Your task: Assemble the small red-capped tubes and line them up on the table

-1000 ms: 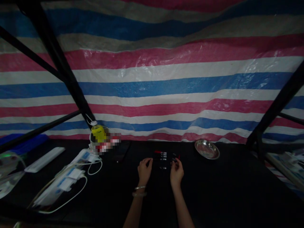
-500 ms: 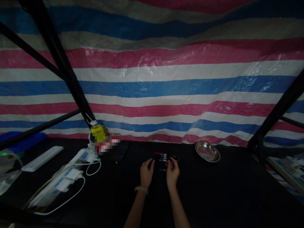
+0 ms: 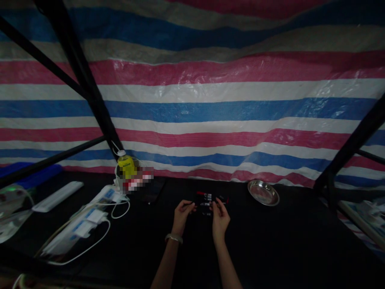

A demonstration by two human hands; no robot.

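Several dark markers with pale labels lie side by side on the black table [image 3: 270,241], one of them with a red part [image 3: 199,193] at the back of the row. My left hand [image 3: 184,212] is at the row's left side, thumb and fingers pinched on the left end of a black marker [image 3: 205,204]. At the right end of that same marker is my right hand [image 3: 220,216], its fingers also closed. A small dark item with a red tip [image 3: 227,199] lies just beyond my right fingers. Dim light hides the markers' exact edges.
A round metal dish [image 3: 263,193] sits at the back right. On the left are a yellow bottle [image 3: 126,166], a power strip with white cables [image 3: 87,224], a long white object [image 3: 58,196] and a dark flat object [image 3: 153,192]. Black frame poles stand at both sides.
My left hand has shifted slightly left and turned, its fingers now pinched at the marker's end. My right hand has moved a little right. The view has shifted slightly.
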